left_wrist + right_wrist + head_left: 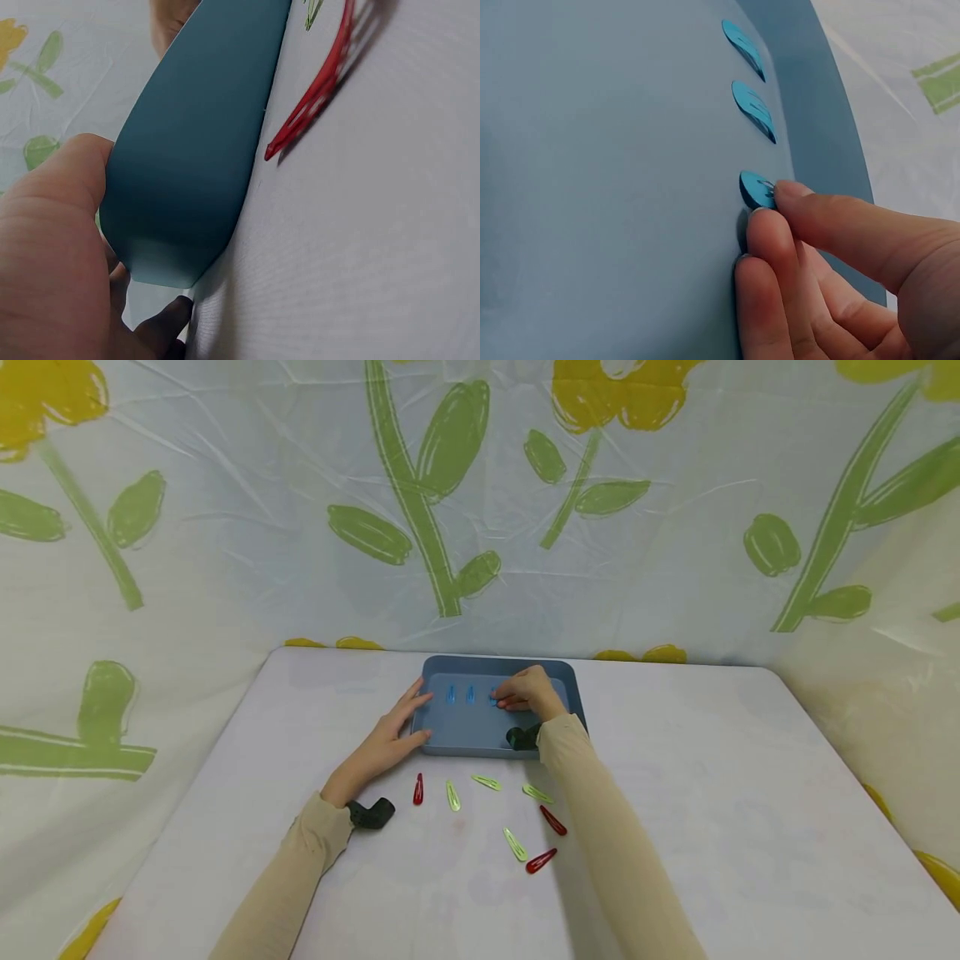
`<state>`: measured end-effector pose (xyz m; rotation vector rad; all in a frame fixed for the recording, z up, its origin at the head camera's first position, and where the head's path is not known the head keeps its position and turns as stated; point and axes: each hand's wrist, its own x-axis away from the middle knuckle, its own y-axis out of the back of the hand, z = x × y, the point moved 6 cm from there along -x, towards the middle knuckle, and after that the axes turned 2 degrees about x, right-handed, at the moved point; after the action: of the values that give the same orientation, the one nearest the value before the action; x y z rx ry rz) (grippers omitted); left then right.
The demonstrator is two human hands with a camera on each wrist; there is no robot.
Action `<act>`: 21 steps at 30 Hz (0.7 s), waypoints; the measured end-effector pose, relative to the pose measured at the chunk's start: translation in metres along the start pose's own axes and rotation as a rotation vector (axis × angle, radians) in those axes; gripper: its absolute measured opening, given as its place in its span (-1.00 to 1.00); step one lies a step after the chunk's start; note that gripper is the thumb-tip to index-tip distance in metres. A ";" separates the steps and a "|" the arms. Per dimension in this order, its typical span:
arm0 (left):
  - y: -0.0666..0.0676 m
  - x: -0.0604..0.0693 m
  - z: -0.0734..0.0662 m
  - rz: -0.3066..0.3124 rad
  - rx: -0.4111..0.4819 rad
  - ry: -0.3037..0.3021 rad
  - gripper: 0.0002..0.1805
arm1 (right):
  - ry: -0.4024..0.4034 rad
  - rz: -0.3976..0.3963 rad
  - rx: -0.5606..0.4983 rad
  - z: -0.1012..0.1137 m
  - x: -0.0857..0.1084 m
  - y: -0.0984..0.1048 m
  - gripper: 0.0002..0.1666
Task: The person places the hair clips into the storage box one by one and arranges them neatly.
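Two blue clips [451, 694] lie aligned in the tray [465, 732], apparently placed; the right hand [531, 690] pinches a third blue clip [754, 190] beside them, the left hand [388, 739], fingers extended, touches the tray's edge, and four green clips [453, 796] and three red clips [417, 789] lie untouched on the desk [690, 793].

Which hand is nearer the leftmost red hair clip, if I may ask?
Left hand, just beyond the red clip and leftward; the right hand is farther, over the tray.
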<state>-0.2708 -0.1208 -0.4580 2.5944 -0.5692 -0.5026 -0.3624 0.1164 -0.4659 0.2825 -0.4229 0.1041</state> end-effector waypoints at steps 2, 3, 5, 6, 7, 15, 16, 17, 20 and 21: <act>0.000 0.000 0.000 -0.001 0.001 -0.001 -0.33 | 0.004 0.000 0.009 -0.004 -0.007 0.000 -0.74; 0.000 0.000 0.000 -0.002 0.002 -0.002 -0.33 | 0.004 0.000 0.015 -0.004 -0.007 0.000 -0.75; 0.000 0.001 0.000 -0.004 0.006 -0.004 -0.33 | 0.002 -0.001 0.021 -0.005 -0.007 -0.001 -0.76; 0.000 0.001 0.000 -0.004 0.007 -0.004 -0.33 | 0.000 -0.002 0.025 -0.005 -0.007 -0.001 -0.76; 0.000 0.000 0.000 -0.004 0.008 -0.003 -0.33 | -0.003 -0.001 0.027 -0.005 -0.008 -0.001 -0.77; 0.000 0.000 0.000 -0.002 0.009 0.007 -0.33 | -0.018 0.010 0.044 -0.006 -0.012 -0.001 -0.76; 0.000 0.000 0.000 -0.003 0.008 0.006 -0.33 | -0.017 0.010 0.047 -0.006 -0.012 -0.002 -0.76; 0.000 0.000 0.000 -0.003 0.008 0.005 -0.33 | -0.016 0.009 0.049 -0.006 -0.011 -0.001 -0.76; 0.000 0.000 -0.001 -0.003 0.010 -0.001 -0.33 | -0.007 0.007 0.053 -0.005 -0.010 -0.001 -0.80; 0.000 0.000 -0.001 -0.003 0.009 -0.001 -0.33 | -0.005 0.008 0.052 -0.005 -0.009 0.000 -0.82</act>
<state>-0.2704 -0.1210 -0.4575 2.6043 -0.5688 -0.5031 -0.3689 0.1170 -0.4739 0.3323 -0.4263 0.1219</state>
